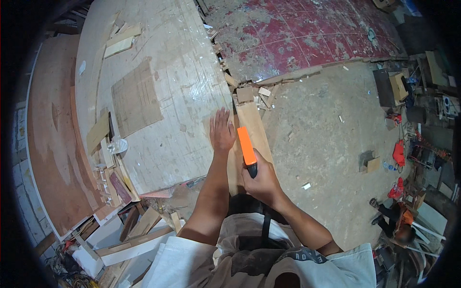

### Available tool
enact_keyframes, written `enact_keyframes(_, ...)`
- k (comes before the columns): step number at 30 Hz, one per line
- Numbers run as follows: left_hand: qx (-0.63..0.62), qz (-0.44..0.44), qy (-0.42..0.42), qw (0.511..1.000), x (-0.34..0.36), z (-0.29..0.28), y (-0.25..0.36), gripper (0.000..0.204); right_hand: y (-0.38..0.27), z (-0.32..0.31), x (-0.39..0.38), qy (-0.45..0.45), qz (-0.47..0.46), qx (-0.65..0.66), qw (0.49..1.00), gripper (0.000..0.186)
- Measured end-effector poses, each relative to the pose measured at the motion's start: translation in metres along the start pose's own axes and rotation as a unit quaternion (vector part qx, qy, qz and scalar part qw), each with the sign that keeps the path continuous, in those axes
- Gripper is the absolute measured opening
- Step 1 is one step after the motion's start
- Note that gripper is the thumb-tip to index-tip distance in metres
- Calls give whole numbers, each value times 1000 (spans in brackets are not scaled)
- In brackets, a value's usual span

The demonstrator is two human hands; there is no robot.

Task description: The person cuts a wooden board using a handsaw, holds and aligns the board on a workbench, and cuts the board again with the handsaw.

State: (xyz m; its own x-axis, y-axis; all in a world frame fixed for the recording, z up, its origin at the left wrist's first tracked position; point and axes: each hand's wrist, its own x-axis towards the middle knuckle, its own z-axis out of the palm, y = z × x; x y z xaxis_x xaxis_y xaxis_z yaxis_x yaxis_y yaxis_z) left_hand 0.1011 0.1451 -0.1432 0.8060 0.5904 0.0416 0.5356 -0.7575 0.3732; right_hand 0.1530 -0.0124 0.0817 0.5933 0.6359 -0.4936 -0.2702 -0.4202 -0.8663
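My right hand (262,180) is wrapped round the black end of a hand tool (247,146) with a flat, bright orange body. The exact kind of tool does not show. Its orange part points away from me, over a pale wooden board (253,122) that runs lengthwise in front of me. My left hand (222,132) lies palm down with its fingers stretched out, at the right edge of a large pale worktable (187,62). It sits just left of the board and the tool, and holds nothing.
Cardboard (138,97) and wood strips (123,39) lie on the table. At lower left are piled offcuts (144,228), and a brown panel (57,134) stands at far left. A person (402,225) is at lower right. Small scraps (306,186) dot the concrete floor (321,139).
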Motion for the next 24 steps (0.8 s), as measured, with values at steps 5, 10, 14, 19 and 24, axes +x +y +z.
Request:
enact_keyframes(5, -25, 37, 20, 999, 11, 11, 14, 46, 57, 1, 92, 54, -143, 0, 988, 22)
enact_keyframes(10, 27, 26, 9, 999, -3, 5, -6, 45, 25, 12, 22, 51, -77, -35, 995, 22)
enact_keyframes(14, -16, 12, 23, 1000, 2, -1, -3, 45, 31, 5, 0, 37, -50, -40, 997, 19)
enact_keyframes(19, -17, 27, 16, 999, 6, 10, 10, 46, 58, 5, 88, 60, -138, -21, 988, 19)
enact_keyframes(24, -29, 25, 45, 998, -1, 3, 0, 45, 46, 9, 3, 33, -69, -32, 997, 17)
